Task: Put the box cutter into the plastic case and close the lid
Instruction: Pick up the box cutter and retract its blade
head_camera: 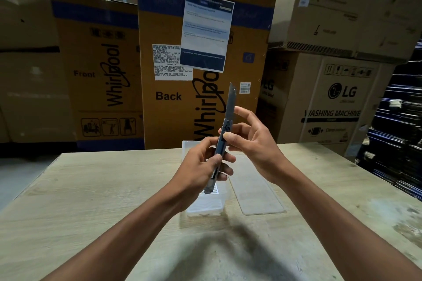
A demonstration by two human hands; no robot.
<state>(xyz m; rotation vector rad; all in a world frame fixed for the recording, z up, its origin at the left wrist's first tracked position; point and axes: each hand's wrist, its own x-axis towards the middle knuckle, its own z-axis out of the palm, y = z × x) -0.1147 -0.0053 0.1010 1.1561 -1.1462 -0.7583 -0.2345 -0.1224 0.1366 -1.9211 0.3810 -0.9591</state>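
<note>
A grey-blue box cutter (225, 131) stands nearly upright in the air above the table, its blade extended upward. My left hand (203, 163) grips the lower handle. My right hand (247, 141) holds the upper handle, thumb pressed on the slider, index finger stretched out. Below and behind my hands lies the clear plastic case (205, 209), open, long side running away from me, mostly hidden by my left hand. Its clear flat lid (255, 191) rests on the table just right of the case.
The pale wooden table (91, 201) spans the view, its far edge just beyond the case. Large cardboard appliance boxes (164, 98) are stacked close behind it. Dark stacked goods (397, 143) stand at the right.
</note>
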